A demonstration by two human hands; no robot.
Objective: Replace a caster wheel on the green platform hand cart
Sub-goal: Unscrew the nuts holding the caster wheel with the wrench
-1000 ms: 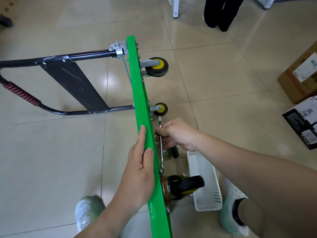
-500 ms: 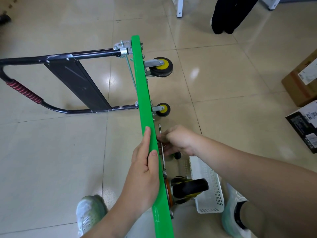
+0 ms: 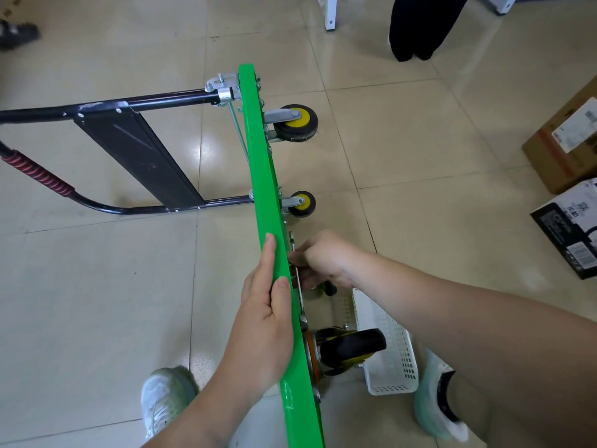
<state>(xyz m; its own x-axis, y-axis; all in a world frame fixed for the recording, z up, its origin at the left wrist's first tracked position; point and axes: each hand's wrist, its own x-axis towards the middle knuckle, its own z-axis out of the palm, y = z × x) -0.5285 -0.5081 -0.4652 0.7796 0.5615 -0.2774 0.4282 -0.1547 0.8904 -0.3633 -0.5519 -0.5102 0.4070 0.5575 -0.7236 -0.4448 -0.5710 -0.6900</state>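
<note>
Fingers (image 3: 269, 253) around wrench (image 3: 292, 238), platform edge (image 3: 258, 150).

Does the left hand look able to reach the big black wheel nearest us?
Probably not directly. The left hand holds the top edge of the green platform, which stands on edge between it and the black caster on the other face. The right hand, gripping a wrench, is on that side.

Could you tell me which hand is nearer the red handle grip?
Left. The left hand grips the green platform on the red grip side; the right hand is beyond the platform, at its underside.
</note>
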